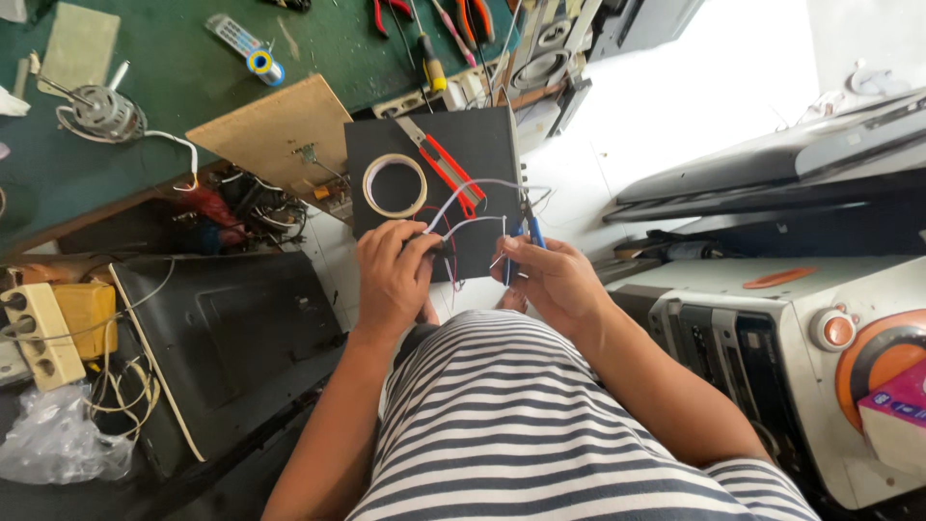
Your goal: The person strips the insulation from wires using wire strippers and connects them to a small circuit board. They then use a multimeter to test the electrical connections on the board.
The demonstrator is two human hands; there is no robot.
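My left hand (394, 280) is curled shut around a small dark part (431, 246), thumb and fingers pinching it where the thin wires (461, 198) run out. My right hand (552, 280) is pinched closed on a blue-handled tool (532, 230), its tip up near the wire ends. The wires, pale with some red, arc between both hands, just over the near edge of the black square panel (482, 140) in front of me. On that panel: a roll of clear tape (394, 185), lying flat just beyond my left hand, and a red utility knife (446, 166) beside it, diagonal. Packages: pink and purple box (897, 403) at far right edge, sitting on the white and orange speaker unit (849, 367); crumpled clear plastic bag (58, 436) lower left, below a beige power strip (39, 333). Small blue and yellow solder spool (262, 64) on the green bench (174, 87), well apart.
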